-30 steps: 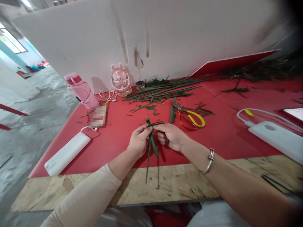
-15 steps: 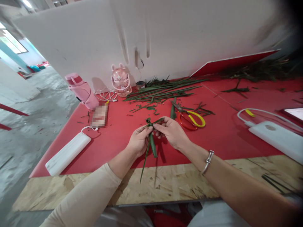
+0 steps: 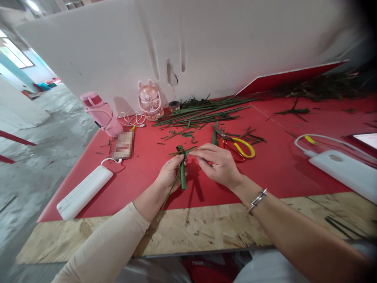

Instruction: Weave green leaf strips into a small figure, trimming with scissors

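My left hand is closed on a folded green leaf piece, pinching it just below a small curled knot at its top. From the knot, thin strips stick out to the sides, a wide strip points down, and a long thin strip trails below the hand. My right hand reaches in from the right with its fingers stretched toward the knot, the fingertips at or very near a side strip; its thumb looks apart from them. Scissors with red and yellow handles lie just behind my right hand.
Long green leaf strips and scraps lie at the back of the red table. On the left stand a pink bottle and a pink clear jug, near a white power bank. Another power bank lies right.
My right hand has let go of the side strip and moved slightly right, its fingers now straightened. My left hand has shifted a little left with the leaf piece, whose wide strip now hangs more upright.
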`<state>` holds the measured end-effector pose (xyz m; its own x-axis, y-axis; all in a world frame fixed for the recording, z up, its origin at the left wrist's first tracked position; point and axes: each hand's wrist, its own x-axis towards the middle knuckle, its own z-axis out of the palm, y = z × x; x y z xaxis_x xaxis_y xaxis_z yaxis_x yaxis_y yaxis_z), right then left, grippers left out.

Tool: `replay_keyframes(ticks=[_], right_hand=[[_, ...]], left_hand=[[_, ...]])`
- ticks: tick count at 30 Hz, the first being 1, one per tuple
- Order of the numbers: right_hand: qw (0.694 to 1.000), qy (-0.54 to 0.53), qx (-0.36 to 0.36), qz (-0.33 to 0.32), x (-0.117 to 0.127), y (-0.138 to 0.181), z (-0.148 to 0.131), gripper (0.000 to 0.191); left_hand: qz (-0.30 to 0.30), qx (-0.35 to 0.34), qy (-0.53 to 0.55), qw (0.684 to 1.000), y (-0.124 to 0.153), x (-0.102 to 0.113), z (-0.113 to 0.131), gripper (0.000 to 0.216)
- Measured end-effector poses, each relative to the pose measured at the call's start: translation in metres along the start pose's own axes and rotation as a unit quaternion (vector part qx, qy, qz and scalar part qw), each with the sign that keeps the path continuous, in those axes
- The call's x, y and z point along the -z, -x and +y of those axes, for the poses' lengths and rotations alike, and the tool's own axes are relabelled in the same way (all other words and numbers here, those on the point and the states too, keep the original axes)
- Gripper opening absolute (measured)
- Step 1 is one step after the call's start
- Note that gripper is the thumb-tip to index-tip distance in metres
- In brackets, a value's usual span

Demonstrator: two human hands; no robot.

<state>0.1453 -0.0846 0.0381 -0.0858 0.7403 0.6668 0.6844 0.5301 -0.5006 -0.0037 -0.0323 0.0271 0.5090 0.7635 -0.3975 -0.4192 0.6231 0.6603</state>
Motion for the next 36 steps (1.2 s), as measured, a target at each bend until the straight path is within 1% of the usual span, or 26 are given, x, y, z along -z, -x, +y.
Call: replay_keyframes(ticks=[4, 9, 13, 16, 19, 22, 25, 28, 30, 36], right_hand=[[0.994, 0.088, 0.053, -0.024, -0.002, -0.001, 0.012, 0.037], [0.986, 0.142, 0.076, -0.035, -0.002, -0.003, 0.013, 0.029], [0.984, 0.158, 0.075, -0.024, -0.001, -0.003, 0.011, 0.022], [0.984, 0.168, 0.064, -0.005, -0.002, -0.005, 0.009, 0.019], [0.982, 0.18, 0.054, 0.018, -0.005, -0.006, 0.007, 0.017], [0.981, 0.186, 0.052, 0.009, -0.007, -0.007, 0.006, 0.017], [0.981, 0.181, 0.072, -0.013, -0.005, -0.007, 0.007, 0.017], [0.984, 0.159, 0.083, -0.019, -0.003, -0.007, 0.009, 0.017], [0.987, 0.142, 0.077, -0.019, -0.003, -0.006, 0.01, 0.017], [0.99, 0.114, 0.078, -0.024, -0.003, -0.006, 0.012, 0.018]], left_hand=[[-0.016, 0.022, 0.029, 0.999, 0.002, -0.001, 0.001, 0.008], [-0.027, 0.044, 0.042, 0.998, 0.001, 0.001, -0.001, 0.008], [-0.039, 0.002, 0.008, 0.999, 0.0, 0.003, -0.004, 0.007], [-0.052, -0.033, 0.006, 0.998, -0.001, 0.004, -0.007, 0.011], [-0.06, -0.048, 0.014, 0.997, -0.002, 0.005, -0.009, 0.016], [-0.057, -0.054, 0.002, 0.997, -0.003, 0.006, -0.008, 0.015], [-0.05, -0.027, -0.005, 0.998, -0.003, 0.006, -0.005, 0.011], [-0.048, 0.026, 0.033, 0.998, -0.001, 0.003, -0.001, 0.006], [-0.044, 0.046, 0.054, 0.996, 0.001, 0.001, 0.001, 0.004], [-0.042, 0.053, 0.042, 0.997, 0.002, 0.0, 0.001, 0.005]])
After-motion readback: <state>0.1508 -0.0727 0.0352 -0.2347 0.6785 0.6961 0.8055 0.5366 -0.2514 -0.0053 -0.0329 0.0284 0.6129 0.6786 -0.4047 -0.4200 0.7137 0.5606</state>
